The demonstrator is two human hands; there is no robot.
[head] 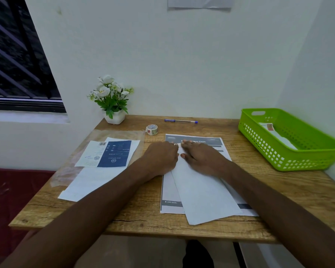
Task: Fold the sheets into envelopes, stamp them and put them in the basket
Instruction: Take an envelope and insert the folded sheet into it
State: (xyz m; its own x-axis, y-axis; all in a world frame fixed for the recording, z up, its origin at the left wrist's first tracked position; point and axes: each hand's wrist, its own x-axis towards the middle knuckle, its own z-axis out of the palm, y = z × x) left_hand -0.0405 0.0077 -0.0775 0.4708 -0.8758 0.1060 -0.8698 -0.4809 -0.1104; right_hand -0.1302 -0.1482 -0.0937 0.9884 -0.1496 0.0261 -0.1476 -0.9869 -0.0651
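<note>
I see the folded white paper sheet (203, 192) lying slantwise on a printed grey-headed sheet (193, 141) at the middle of the wooden surface (278, 190), its far tip under my two grips. My left hand (160, 159) and right hand (201, 157) both press flat on that tip, fingers straight, fingertips nearly meeting. Just beyond the left hand stands a small roll of patterned sticker tape (151, 129), with a blue pen (181, 121) farther back. Well to the right of the right hand sits the green plastic basket (298, 157), white envelopes inside. Left of the left hand lie more papers (97, 176) and a dark blue leaflet (115, 153).
</note>
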